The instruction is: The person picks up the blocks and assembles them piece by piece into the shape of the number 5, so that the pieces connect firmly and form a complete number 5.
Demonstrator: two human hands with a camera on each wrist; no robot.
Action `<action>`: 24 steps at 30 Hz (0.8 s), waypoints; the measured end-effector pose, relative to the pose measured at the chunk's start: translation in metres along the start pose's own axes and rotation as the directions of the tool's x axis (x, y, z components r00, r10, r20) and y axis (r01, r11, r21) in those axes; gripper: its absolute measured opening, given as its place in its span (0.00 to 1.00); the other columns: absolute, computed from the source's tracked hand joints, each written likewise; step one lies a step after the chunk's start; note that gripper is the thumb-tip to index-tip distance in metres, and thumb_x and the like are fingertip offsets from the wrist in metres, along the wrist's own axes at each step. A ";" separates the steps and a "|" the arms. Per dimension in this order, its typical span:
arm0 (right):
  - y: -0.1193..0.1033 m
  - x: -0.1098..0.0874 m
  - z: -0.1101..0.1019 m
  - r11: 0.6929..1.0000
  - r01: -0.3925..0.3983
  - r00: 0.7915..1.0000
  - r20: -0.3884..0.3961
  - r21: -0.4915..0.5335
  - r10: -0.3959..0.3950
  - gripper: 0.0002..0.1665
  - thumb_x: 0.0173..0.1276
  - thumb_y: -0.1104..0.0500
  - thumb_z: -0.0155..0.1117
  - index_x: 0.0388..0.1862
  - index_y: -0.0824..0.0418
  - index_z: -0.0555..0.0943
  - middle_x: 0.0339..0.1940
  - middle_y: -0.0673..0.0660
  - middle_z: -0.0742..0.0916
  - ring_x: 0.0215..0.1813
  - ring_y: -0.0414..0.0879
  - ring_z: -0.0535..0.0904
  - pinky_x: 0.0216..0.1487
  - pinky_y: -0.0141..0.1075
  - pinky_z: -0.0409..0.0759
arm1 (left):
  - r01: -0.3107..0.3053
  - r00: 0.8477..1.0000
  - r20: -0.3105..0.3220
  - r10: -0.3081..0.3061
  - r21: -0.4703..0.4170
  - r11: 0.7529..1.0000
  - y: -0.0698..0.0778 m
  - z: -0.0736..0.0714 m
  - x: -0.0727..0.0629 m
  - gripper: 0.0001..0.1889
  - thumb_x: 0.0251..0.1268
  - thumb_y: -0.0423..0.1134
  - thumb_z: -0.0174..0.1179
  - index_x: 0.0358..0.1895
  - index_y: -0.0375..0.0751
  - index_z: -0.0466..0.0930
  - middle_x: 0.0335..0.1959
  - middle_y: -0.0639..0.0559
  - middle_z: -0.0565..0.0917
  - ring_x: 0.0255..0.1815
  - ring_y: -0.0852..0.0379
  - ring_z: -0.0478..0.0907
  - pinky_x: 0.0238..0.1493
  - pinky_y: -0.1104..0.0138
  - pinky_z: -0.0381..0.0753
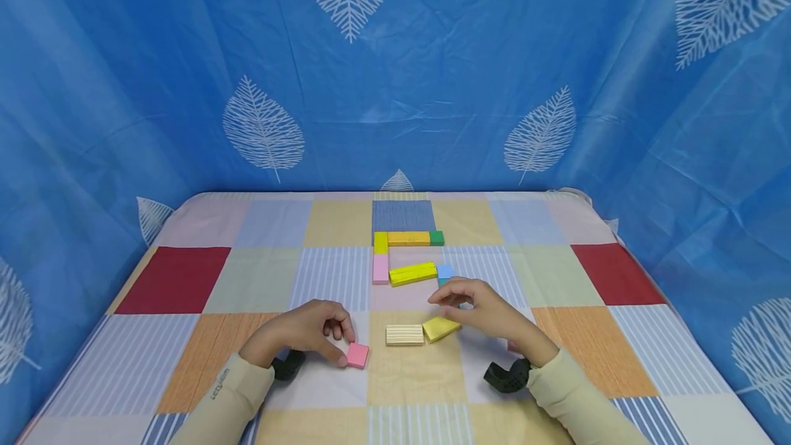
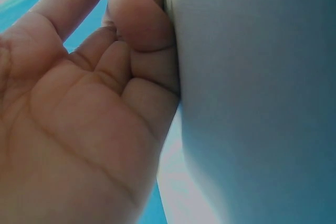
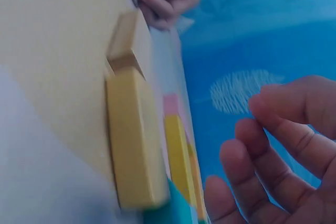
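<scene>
In the head view, a small pink block (image 1: 358, 356) lies on the table at my left hand (image 1: 309, 328). The thumb meets its left side and the index finger bends down at its far edge. My right hand (image 1: 485, 307) hovers over a yellow block (image 1: 441, 329), fingers loosely bent. The right wrist view shows those fingers (image 3: 239, 161) apart from the block, holding nothing. Against the yellow block's left end lies a cream block (image 1: 404, 335). The left wrist view shows the left palm (image 2: 79, 129) and curled fingers; the pink block is out of that view.
Farther back, a lime block (image 1: 380, 242), orange block (image 1: 408, 239), green block (image 1: 436, 238), lilac block (image 1: 380, 270), bright yellow block (image 1: 413, 273) and light blue block (image 1: 445, 271) form a joined outline. Another pink piece (image 1: 512, 347) shows partly behind the right wrist. Blue curtains (image 1: 395, 122) surround the patchwork-covered table (image 1: 259, 280).
</scene>
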State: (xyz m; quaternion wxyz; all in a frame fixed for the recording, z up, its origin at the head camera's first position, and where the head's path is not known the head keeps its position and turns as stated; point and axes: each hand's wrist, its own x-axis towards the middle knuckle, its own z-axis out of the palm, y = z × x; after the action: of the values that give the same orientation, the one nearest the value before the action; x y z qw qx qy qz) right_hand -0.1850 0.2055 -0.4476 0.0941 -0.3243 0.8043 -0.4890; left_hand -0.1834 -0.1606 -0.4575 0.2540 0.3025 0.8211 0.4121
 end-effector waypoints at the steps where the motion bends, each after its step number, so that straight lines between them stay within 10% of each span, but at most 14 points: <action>1: 0.001 -0.002 -0.004 1.000 -0.014 1.000 -0.004 0.019 0.015 0.11 0.78 0.70 0.65 0.54 0.73 0.87 0.49 0.69 0.89 0.47 0.42 0.82 0.52 0.33 0.82 | 0.000 1.000 0.000 0.000 0.001 1.000 0.000 0.000 0.000 0.12 0.54 0.33 0.83 0.37 0.42 0.88 0.32 0.60 0.79 0.34 0.65 0.72 0.39 0.70 0.71; 24: 0.034 -0.051 -0.076 0.966 -0.218 0.969 0.152 0.141 0.197 0.13 0.79 0.69 0.62 0.56 0.78 0.83 0.52 0.70 0.88 0.48 0.46 0.82 0.51 0.33 0.84 | 0.014 1.000 0.000 -0.014 -0.002 1.000 0.001 0.001 0.002 0.12 0.53 0.32 0.84 0.38 0.42 0.89 0.32 0.59 0.79 0.33 0.64 0.72 0.38 0.70 0.71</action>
State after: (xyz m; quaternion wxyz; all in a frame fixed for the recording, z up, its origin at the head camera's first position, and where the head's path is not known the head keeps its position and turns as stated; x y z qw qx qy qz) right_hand -0.1958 0.3024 -0.4466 0.2249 -0.2623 0.7846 -0.5148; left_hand -0.1839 -0.1579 -0.4581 0.2573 0.2963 0.8228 0.4112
